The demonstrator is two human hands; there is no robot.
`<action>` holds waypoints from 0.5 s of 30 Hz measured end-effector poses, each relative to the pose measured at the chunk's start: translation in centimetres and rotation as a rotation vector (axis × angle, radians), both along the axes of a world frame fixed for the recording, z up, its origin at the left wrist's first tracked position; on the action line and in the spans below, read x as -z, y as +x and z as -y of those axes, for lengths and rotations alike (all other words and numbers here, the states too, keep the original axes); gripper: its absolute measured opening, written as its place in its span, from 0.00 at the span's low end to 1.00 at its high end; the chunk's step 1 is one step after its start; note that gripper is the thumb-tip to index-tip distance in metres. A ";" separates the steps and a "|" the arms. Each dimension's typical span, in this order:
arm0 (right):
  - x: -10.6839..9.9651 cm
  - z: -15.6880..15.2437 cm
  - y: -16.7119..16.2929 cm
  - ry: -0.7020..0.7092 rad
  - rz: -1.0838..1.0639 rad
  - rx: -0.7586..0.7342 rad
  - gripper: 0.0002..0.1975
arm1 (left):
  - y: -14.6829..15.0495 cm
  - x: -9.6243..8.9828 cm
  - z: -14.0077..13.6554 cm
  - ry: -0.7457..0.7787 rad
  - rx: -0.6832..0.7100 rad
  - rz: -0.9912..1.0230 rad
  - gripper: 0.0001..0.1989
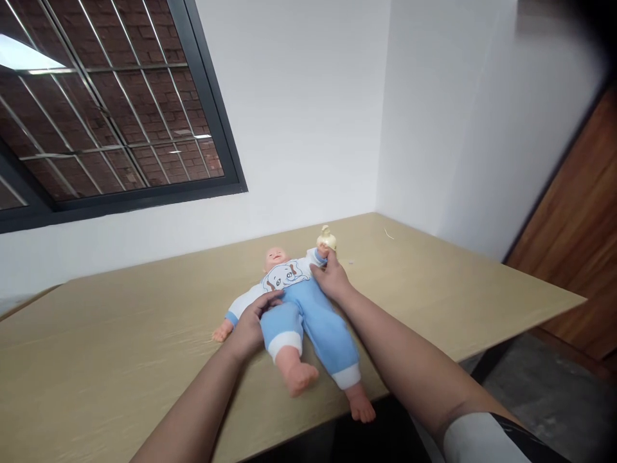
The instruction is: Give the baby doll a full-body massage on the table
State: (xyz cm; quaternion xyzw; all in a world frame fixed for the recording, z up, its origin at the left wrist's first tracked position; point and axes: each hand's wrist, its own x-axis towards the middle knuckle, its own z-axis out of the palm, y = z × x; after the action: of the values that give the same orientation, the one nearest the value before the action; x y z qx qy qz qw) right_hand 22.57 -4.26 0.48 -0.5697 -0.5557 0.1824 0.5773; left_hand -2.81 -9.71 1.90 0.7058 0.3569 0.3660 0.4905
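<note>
A baby doll [318, 315] in blue trousers and a white top with an elephant face lies on its back, head away from me, its feet towards me at the table's front edge. My left hand [253, 321] is curled around the doll's hip and waist at the left. At the doll's raised arm, on the right, my right hand [331, 275] is closed around the sleeve and wrist. A small cream rounded object with a knob on top [326, 239] is at the doll's hand, just beyond my fingertips; its kind is unclear. Some of my fingers are hidden.
The wooden table [424, 296] reaches back to white walls meeting in a corner. A thin pale strip [389, 234] lies near its far right corner. A barred window [116, 96] is at upper left, a brown wooden panel [573, 238] at right.
</note>
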 end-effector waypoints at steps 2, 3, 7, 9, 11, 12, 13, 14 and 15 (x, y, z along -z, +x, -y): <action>0.3 -0.7 0.6 -0.162 -0.192 0.076 0.34 | -0.1 0.2 -0.1 0.027 0.017 -0.030 0.31; 0.5 -1.1 0.7 -0.240 -0.306 0.098 0.33 | -0.1 0.3 -0.2 0.040 0.020 -0.051 0.31; 1.4 -2.2 0.8 -0.405 -0.572 0.063 0.22 | -0.2 0.1 -0.2 0.055 0.037 -0.107 0.29; 1.7 -2.5 0.8 -0.425 -0.585 0.033 0.16 | -0.1 -0.1 0.0 0.060 0.048 -0.109 0.28; 1.8 -2.5 0.8 -0.430 -0.596 0.025 0.15 | -0.1 -0.4 0.1 0.062 0.046 -0.104 0.27; 1.8 -2.4 0.9 -0.424 -0.602 0.035 0.16 | -0.1 -0.5 0.2 0.059 0.037 -0.101 0.27; 1.7 -2.3 0.9 -0.402 -0.591 0.056 0.18 | -0.1 -0.6 0.3 0.053 0.028 -0.098 0.26; 1.5 -2.0 0.9 -0.359 -0.553 0.082 0.22 | -0.1 -0.7 0.3 0.045 0.025 -0.093 0.26; 1.3 -1.7 0.8 -0.293 -0.487 0.098 0.26 | -0.2 -0.8 0.3 0.037 0.021 -0.078 0.26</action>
State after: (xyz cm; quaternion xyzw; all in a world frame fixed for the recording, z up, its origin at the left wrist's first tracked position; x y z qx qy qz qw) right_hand 23.40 -2.61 -0.80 -0.6126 -0.3404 0.3639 0.6135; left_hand -2.97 -10.02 2.69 0.7322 0.3614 0.3396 0.4669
